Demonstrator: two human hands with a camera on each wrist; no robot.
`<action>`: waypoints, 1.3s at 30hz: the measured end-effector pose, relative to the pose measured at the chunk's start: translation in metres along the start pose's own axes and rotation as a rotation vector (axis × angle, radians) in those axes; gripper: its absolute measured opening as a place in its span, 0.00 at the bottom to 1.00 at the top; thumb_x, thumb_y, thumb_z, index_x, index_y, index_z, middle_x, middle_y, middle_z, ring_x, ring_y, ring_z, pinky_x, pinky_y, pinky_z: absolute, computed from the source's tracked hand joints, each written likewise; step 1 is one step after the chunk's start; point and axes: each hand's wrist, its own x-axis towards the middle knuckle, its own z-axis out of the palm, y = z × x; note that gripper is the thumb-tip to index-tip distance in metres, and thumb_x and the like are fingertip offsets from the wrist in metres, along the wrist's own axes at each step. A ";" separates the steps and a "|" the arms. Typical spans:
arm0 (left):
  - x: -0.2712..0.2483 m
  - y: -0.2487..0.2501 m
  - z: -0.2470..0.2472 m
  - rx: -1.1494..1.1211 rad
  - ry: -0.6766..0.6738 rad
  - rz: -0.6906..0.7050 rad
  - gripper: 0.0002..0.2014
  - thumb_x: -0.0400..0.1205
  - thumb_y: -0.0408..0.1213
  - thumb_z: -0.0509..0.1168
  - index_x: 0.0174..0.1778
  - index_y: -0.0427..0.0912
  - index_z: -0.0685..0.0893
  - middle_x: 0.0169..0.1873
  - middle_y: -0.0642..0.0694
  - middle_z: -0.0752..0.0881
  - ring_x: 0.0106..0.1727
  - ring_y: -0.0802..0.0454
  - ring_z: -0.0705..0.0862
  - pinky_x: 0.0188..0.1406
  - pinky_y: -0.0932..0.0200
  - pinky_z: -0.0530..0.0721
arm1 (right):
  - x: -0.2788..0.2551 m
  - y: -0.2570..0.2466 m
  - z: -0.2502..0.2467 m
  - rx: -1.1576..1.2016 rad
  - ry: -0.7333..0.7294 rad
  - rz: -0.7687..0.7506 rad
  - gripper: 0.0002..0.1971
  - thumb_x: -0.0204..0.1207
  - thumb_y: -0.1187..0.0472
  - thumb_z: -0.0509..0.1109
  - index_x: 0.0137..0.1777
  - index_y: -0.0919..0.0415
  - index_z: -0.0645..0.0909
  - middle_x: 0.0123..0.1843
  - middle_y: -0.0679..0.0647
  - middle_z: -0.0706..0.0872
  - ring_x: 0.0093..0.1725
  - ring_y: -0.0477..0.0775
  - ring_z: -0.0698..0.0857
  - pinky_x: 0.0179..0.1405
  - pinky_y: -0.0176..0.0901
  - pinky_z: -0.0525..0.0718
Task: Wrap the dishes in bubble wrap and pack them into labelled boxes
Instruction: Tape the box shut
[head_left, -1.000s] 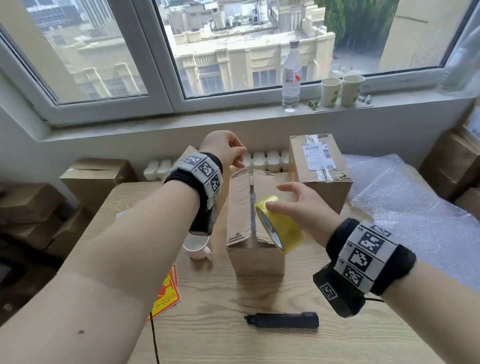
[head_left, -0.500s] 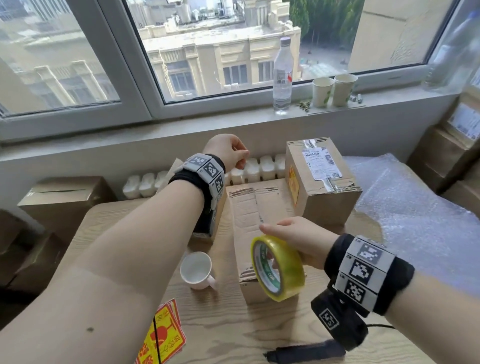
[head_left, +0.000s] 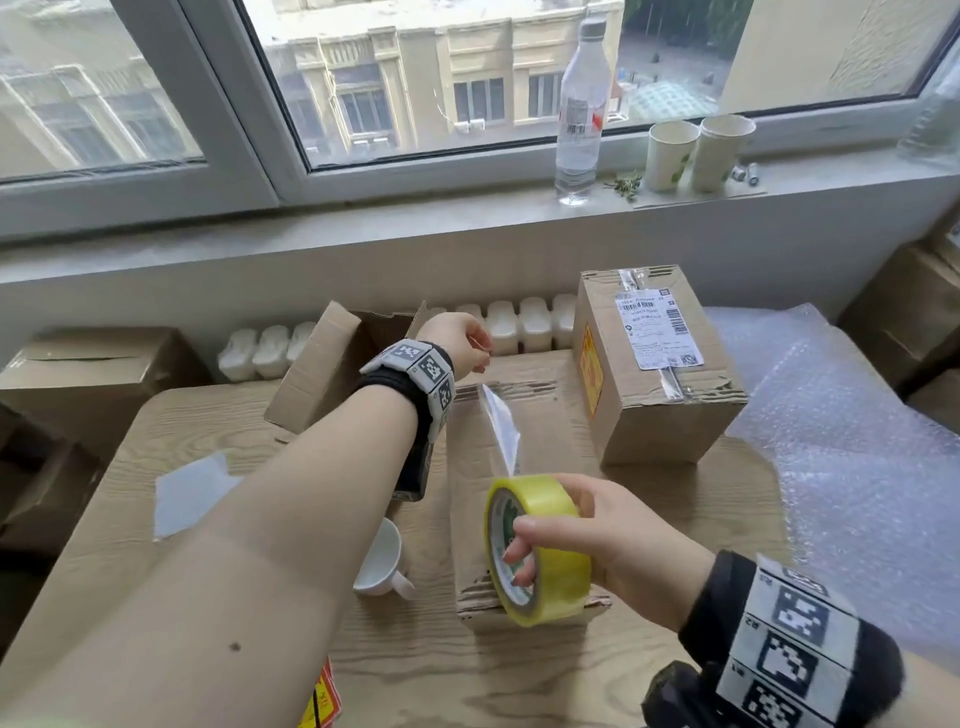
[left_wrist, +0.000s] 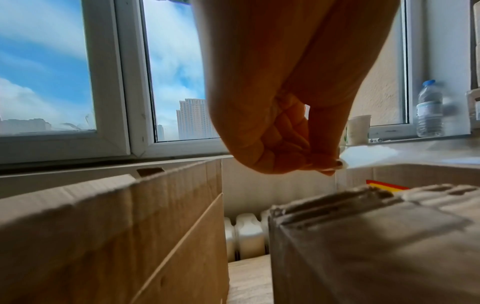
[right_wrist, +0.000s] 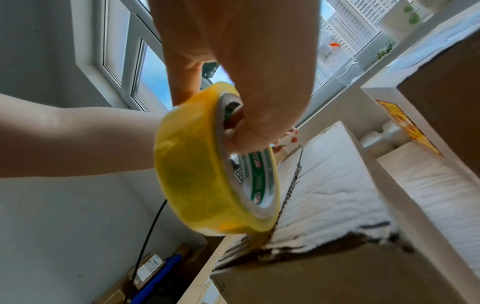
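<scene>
On the bench, taking the closed box as landmark and reading left to right: an open box stands to its left and a white cup lies on its side just beside its near left corner. The left hand, above the far end of the box, pinches the free end of a clear tape strip between thumb and curled fingers. The right hand, over the near end, grips the yellow tape roll, fingers through its core; a labelled box stands to the right, with bubble wrap beyond.
</scene>
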 end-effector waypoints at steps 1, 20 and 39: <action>0.003 -0.001 0.004 0.009 -0.016 -0.008 0.04 0.77 0.29 0.70 0.45 0.42 0.86 0.38 0.47 0.89 0.33 0.60 0.85 0.45 0.64 0.85 | 0.001 -0.001 -0.002 0.002 0.010 -0.019 0.23 0.63 0.63 0.77 0.57 0.73 0.79 0.38 0.65 0.86 0.32 0.58 0.86 0.34 0.45 0.86; 0.017 -0.017 0.024 0.037 -0.102 -0.100 0.07 0.76 0.41 0.73 0.49 0.46 0.89 0.48 0.48 0.89 0.45 0.56 0.83 0.43 0.66 0.80 | 0.012 -0.007 -0.009 0.063 0.046 0.020 0.36 0.59 0.63 0.80 0.68 0.68 0.72 0.34 0.65 0.87 0.29 0.61 0.87 0.31 0.46 0.85; -0.031 -0.025 0.030 0.064 -0.179 0.087 0.18 0.87 0.41 0.57 0.73 0.46 0.77 0.71 0.50 0.79 0.73 0.54 0.74 0.72 0.62 0.67 | 0.006 -0.004 0.009 0.045 0.096 -0.006 0.30 0.59 0.58 0.81 0.59 0.69 0.78 0.33 0.63 0.87 0.31 0.60 0.88 0.34 0.46 0.86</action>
